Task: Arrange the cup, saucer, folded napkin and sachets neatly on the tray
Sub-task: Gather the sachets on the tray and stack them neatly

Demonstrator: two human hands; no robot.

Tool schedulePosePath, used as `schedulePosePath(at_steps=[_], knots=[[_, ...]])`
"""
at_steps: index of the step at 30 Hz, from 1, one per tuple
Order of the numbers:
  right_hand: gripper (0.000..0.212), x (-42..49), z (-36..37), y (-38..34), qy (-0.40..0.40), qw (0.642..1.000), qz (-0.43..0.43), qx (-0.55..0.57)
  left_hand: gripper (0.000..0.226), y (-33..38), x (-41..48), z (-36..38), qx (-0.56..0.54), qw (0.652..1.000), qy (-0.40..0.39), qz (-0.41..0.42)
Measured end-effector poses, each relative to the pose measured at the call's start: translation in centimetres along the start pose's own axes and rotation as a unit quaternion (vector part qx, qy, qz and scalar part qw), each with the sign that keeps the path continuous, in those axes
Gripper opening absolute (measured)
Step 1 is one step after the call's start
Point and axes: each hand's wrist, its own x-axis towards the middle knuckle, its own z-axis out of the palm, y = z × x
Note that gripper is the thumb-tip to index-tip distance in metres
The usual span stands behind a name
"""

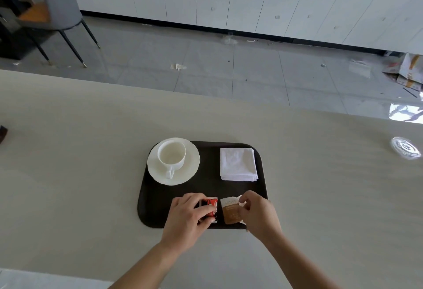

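A dark tray (206, 188) lies on the beige table. At its back left, a white cup (171, 154) stands upright on a white saucer (190, 169), handle toward me. A folded white napkin (238, 164) rests at the tray's back right. Along the front edge lie a red sachet (210, 204) and a brown sachet (231, 212), side by side. My left hand (185, 217) grips the red sachet. My right hand (258, 213) pinches the right edge of the brown sachet. Both sachets lie flat on the tray.
A clear plastic lid (406, 150) sits on the table at the far right. A dark object (2, 134) peeks in at the left edge. Beyond the table's far edge are grey floor tiles, a chair (57, 2) and white cabinets.
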Motion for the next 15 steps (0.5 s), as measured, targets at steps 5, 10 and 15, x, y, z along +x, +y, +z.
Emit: schedulePosePath(at_steps=[5,10,15], knots=[[0.012,0.42,-0.75,0.88,0.036,0.994,-0.023,-0.104,0.026,-0.14,-0.15,0.04,-0.009,1.000,0.005,-0.007],[0.014,0.68,-0.37,0.55,0.002,0.991,-0.001,-0.132,0.025,-0.14,-0.12,0.19,-0.017,1.000,0.006,-0.007],[0.009,0.80,-0.91,0.47,-0.009,0.995,0.060,-0.082,0.025,-0.17,-0.22,0.19,-0.017,1.000,0.005,-0.013]])
